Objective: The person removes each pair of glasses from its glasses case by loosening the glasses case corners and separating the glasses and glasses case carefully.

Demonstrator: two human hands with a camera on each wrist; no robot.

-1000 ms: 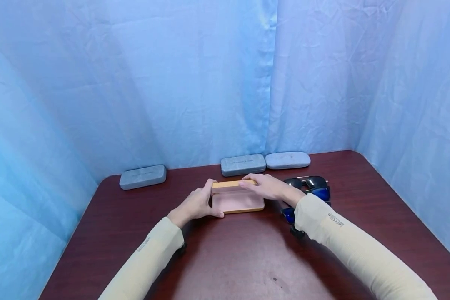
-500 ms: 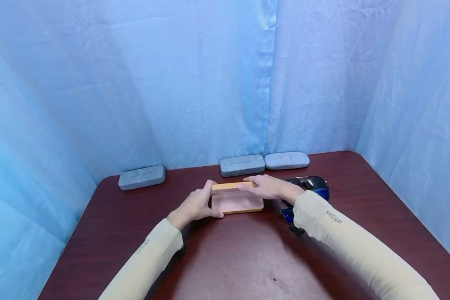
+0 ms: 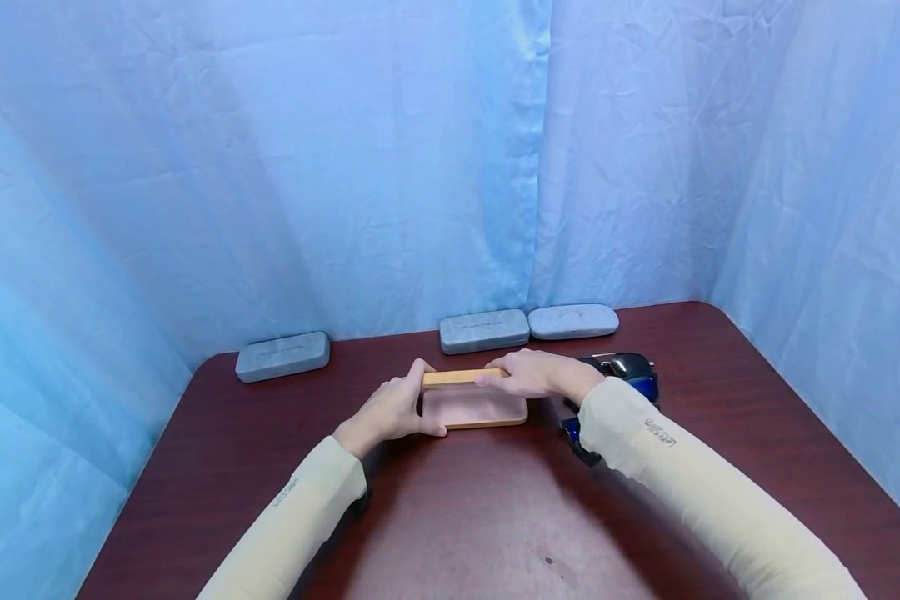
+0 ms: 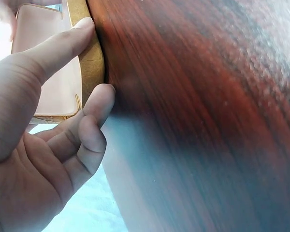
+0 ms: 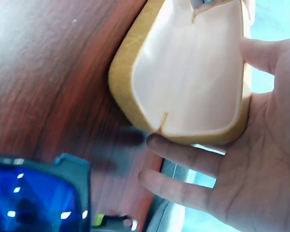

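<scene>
An open glasses case (image 3: 474, 407), tan outside with a pink lining, lies at the middle of the table. My left hand (image 3: 392, 408) grips its left end, thumb on the front rim (image 4: 89, 53) and fingers curled beside it. My right hand (image 3: 528, 375) holds the raised lid (image 3: 461, 377) at its top edge, fingers behind the lid and thumb on its side. In the right wrist view the pink lining (image 5: 193, 72) faces the camera with my right hand (image 5: 251, 169) behind it. Nothing shows inside the case.
Dark sunglasses with blue lenses (image 3: 630, 369) lie right of the case, partly hidden by my right forearm; a blue lens (image 5: 34, 198) shows near my wrist. Three grey closed cases (image 3: 282, 356) (image 3: 484, 330) (image 3: 573, 321) line the table's far edge. Blue curtains enclose the dark red table (image 3: 495, 517).
My right hand and forearm have shifted slightly left, covering more of the sunglasses. The lid now shows only its thin tan edge. My left hand has stayed put.
</scene>
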